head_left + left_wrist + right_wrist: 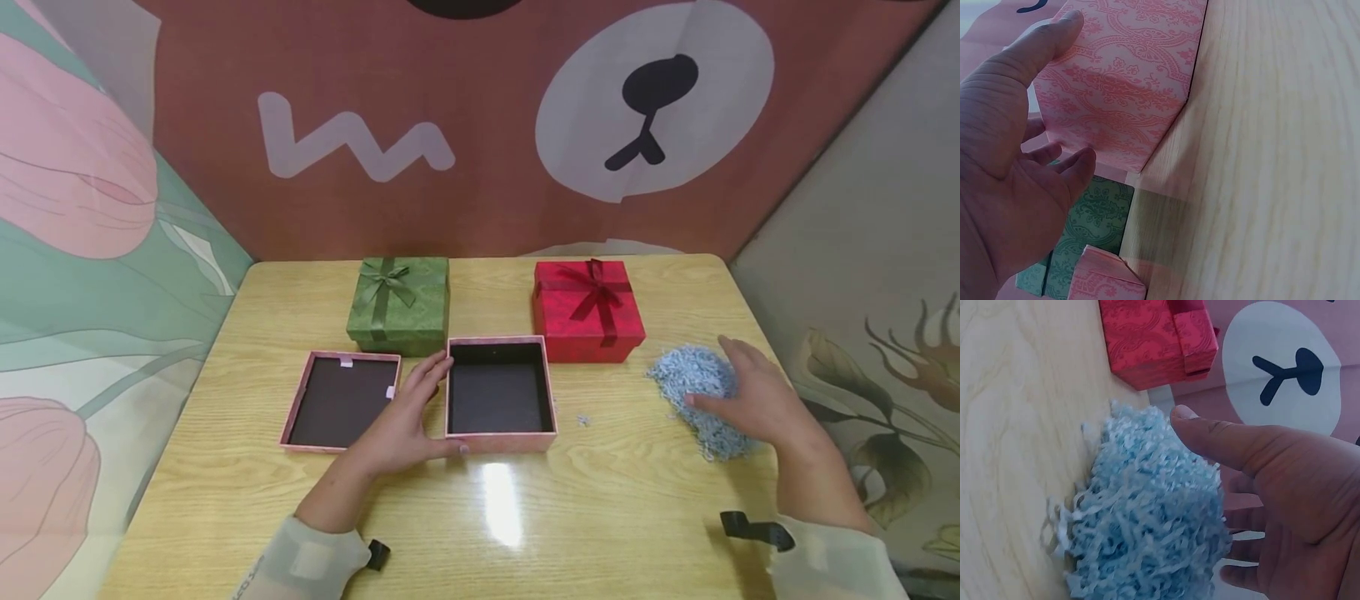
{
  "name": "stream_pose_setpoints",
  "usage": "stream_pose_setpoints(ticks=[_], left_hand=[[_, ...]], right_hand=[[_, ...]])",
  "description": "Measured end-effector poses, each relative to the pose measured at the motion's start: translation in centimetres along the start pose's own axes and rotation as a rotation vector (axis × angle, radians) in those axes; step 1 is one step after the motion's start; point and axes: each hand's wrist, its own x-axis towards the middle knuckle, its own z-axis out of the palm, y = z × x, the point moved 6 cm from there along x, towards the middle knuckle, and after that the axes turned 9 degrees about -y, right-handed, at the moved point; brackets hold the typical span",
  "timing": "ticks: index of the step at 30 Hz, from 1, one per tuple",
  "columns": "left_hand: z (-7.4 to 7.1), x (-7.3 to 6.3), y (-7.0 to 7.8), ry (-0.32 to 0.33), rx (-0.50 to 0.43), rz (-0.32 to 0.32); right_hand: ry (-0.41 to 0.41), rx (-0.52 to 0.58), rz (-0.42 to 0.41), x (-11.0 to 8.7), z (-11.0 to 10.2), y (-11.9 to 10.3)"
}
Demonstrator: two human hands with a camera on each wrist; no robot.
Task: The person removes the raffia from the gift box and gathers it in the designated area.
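Pink box (504, 443), blurred sleeve lettering (251, 577)

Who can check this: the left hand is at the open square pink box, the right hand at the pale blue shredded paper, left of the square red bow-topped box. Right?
No: the pale blue shredded paper lies right of the square red bow-topped box, not left, as the head view shows. The rest stands.

Both arms (330, 500) extend forward, left hand (397, 429) and right hand (763, 402) well apart, each thumb (1041, 49) spread from its fingers (1244, 550).
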Motion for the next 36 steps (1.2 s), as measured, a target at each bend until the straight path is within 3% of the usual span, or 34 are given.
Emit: stream_pose_setpoints(ticks=[6,19,28,36], left_hand=[[0.0,0.0,0.1,0.005,-0.002,0.021],[-0.3,0.0,0.6,0.016,-0.004,0.082],[-0.1,-0.1,0.7,0.03,0.002,0.034],[-0.1,0.1,0.7,0.047,0.012,0.03]], right_hand=[[0.087,0.002,-0.029,-0.2,-0.8,-1.7],[0.135,0.066,-0.081,0.4,-1.1,-4.8],[0.166,0.132,-0.135,1.1,-1.1,-8.2],[0.144,0.155,-0.17,3.4,-0.1,-10.0]])
